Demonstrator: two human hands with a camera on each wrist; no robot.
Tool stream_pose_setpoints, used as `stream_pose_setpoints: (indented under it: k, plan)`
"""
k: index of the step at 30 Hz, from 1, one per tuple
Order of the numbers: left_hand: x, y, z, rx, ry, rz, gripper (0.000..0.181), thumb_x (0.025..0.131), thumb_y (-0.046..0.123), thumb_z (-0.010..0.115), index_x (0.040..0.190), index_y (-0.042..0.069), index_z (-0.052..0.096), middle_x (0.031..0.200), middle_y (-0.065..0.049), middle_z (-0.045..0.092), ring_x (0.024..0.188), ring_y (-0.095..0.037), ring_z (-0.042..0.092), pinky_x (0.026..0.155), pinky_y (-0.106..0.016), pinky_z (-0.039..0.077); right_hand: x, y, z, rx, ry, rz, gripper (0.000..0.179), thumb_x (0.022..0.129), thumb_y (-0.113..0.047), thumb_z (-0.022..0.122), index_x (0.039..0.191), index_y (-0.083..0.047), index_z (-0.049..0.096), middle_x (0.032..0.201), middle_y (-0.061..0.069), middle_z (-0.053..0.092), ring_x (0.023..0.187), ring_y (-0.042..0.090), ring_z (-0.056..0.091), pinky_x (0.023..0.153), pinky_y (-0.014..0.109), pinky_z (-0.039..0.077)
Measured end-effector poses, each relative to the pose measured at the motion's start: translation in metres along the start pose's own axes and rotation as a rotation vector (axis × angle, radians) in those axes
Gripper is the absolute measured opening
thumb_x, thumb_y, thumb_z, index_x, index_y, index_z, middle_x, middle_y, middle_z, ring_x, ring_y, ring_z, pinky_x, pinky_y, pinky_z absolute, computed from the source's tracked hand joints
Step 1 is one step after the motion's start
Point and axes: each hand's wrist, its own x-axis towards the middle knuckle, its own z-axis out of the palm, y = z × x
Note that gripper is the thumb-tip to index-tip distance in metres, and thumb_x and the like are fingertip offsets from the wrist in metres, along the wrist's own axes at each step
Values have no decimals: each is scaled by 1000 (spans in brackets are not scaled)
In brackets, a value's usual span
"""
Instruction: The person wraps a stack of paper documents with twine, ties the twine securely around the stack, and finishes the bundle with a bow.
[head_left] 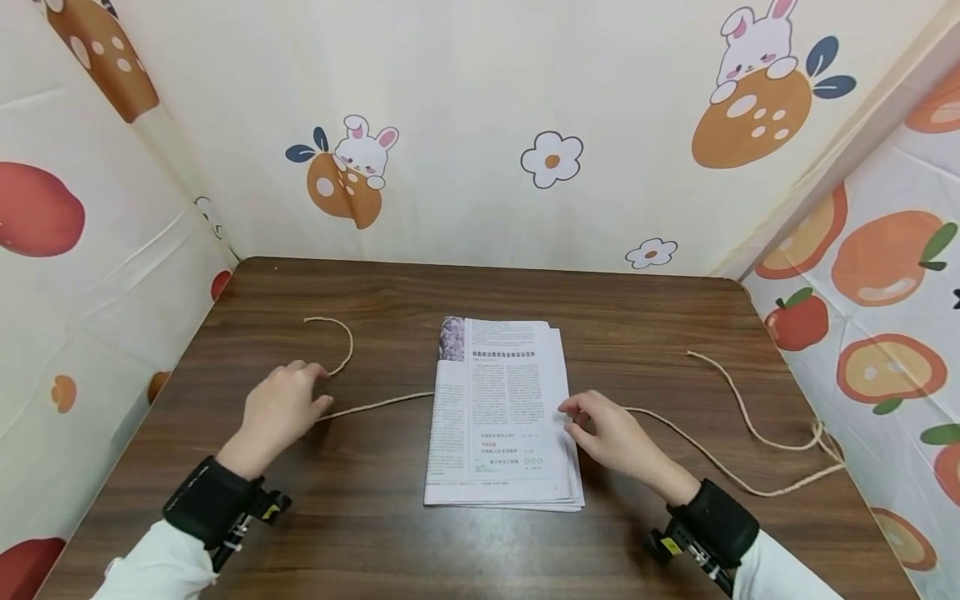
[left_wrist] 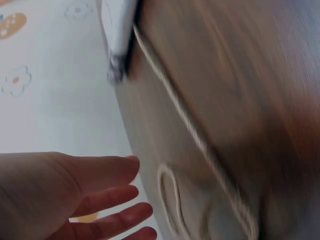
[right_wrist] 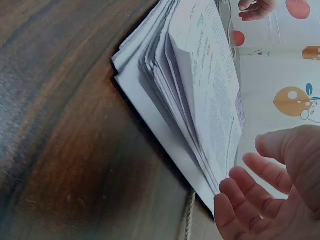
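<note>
A stack of folded newspapers (head_left: 502,417) lies on the wooden table, with a thin beige rope (head_left: 382,402) passing beneath it and coming out on both sides. My left hand (head_left: 281,408) hovers over the rope's left part. In the left wrist view that hand (left_wrist: 65,185) has loosely extended fingers, apart from the rope (left_wrist: 182,112). Beside the stack's right edge is my right hand (head_left: 611,433), its fingers slightly bent. The right wrist view shows this hand (right_wrist: 280,187) holding nothing, close to the layered paper edges (right_wrist: 165,85); whether a fingertip touches them I cannot tell.
The rope's left end (head_left: 330,320) curves toward the back of the table (head_left: 420,287). On the right, the rope loops (head_left: 821,437) near the table's right edge. Printed cloth walls (head_left: 465,100) enclose the back and both sides.
</note>
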Motion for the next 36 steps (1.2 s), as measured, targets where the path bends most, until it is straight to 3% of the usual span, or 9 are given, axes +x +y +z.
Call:
stream_pose_setpoints:
  k: [10,17,23,28,36]
  plan:
    - [1,-37,-6,26,-100,-95,31,80,15,69,103,-4,62,87,-19,60,66,-31,58,47,-39,43,7,-2,-1,-139,-5,-193,23,79,-8,70,101,-8,64,94,4,59,77,15,54,66,26,44]
    - [5,-48,0,1,-173,-148,26,83,16,65,100,-3,63,87,-21,62,60,-26,57,45,-37,42,10,-4,0,-227,-30,-287,20,80,-12,69,100,-12,64,98,0,58,82,11,50,69,27,42]
    - [7,-52,2,-36,-198,-170,18,85,14,62,95,-1,65,77,-15,63,55,-21,55,45,-36,41,11,-6,4,-222,-54,-335,22,79,-13,70,100,-13,64,99,-2,57,83,11,50,68,27,42]
    - [7,-48,0,-46,-171,-162,11,86,12,60,86,2,65,68,-9,60,51,-19,52,43,-33,39,11,-6,8,-215,-72,-360,22,79,-15,70,100,-13,63,100,-2,56,85,11,51,70,29,44]
    - [7,-21,-4,-60,-27,-55,7,84,11,62,81,6,64,65,-5,58,47,-16,47,40,-30,35,17,-8,10,-202,-50,-405,22,79,-13,70,100,-11,63,98,-2,57,88,11,53,75,29,46]
